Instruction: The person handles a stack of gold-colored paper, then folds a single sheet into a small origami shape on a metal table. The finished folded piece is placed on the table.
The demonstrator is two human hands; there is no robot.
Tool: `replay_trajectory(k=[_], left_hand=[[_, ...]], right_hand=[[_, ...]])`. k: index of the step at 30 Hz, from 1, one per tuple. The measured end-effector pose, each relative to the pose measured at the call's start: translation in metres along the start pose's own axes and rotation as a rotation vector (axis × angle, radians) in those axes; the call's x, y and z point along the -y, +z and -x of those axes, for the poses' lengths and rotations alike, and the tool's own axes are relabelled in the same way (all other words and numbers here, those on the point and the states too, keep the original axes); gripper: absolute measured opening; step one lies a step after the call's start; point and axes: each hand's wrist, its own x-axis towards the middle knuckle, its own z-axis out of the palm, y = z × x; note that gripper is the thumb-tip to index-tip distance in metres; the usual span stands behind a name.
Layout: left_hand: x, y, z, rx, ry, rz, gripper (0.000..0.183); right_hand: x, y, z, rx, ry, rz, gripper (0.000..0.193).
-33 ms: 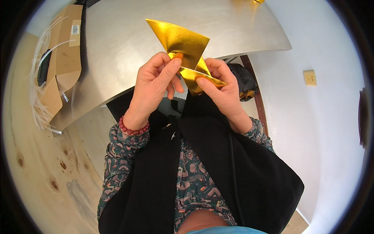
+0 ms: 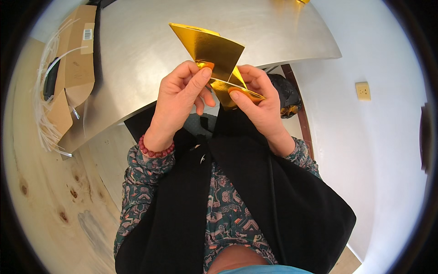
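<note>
A folded piece of shiny gold paper point(image 2: 218, 48) is held up in front of me, over the near edge of the table. It has a broad pointed flap at the top and narrower folded strips below. My left hand point(image 2: 182, 91) pinches its lower left corner between thumb and forefinger, the other fingers loosely curled. On the lower right fold, my right hand point(image 2: 260, 98) grips with the thumb on top and the fingers behind. The undersides of the folds are hidden.
A grey metal table point(image 2: 150, 41) spans the far side. At its left stands an open cardboard box point(image 2: 78, 64) with thin clear plastic strips point(image 2: 43, 114) hanging out. Below the table's right end sits a black plastic bag point(image 2: 285, 91), near a white wall point(image 2: 351, 150) with a socket point(image 2: 363, 91).
The upper flap of the gold paper has tilted slightly, and its surface looks darker and flatter. Both hands keep almost the same place and grip.
</note>
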Motion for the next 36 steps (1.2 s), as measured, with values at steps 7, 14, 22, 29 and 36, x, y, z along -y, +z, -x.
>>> replay_trajectory(k=[7, 14, 22, 29, 36], left_hand=[[0.004, 0.004, -0.004, -0.073, 0.047, 0.162, 0.023], [0.007, 0.007, -0.006, -0.037, 0.030, 0.167, 0.023], [0.013, 0.004, -0.005, -0.041, 0.036, 0.291, 0.023], [0.015, 0.004, -0.004, 0.002, 0.082, 0.262, 0.021], [0.010, 0.002, -0.004, -0.007, 0.079, 0.095, 0.023]], right_hand=[[0.007, -0.009, -0.016, -0.046, -0.463, 0.580, 0.042], [0.014, -0.010, -0.020, -0.031, -0.370, 0.613, 0.026], [0.004, -0.010, -0.020, -0.078, -0.319, 0.379, 0.020], [0.006, -0.005, -0.018, -0.081, -0.145, 0.218, 0.019], [0.015, -0.014, -0.023, 0.161, -0.166, 0.256, 0.017]])
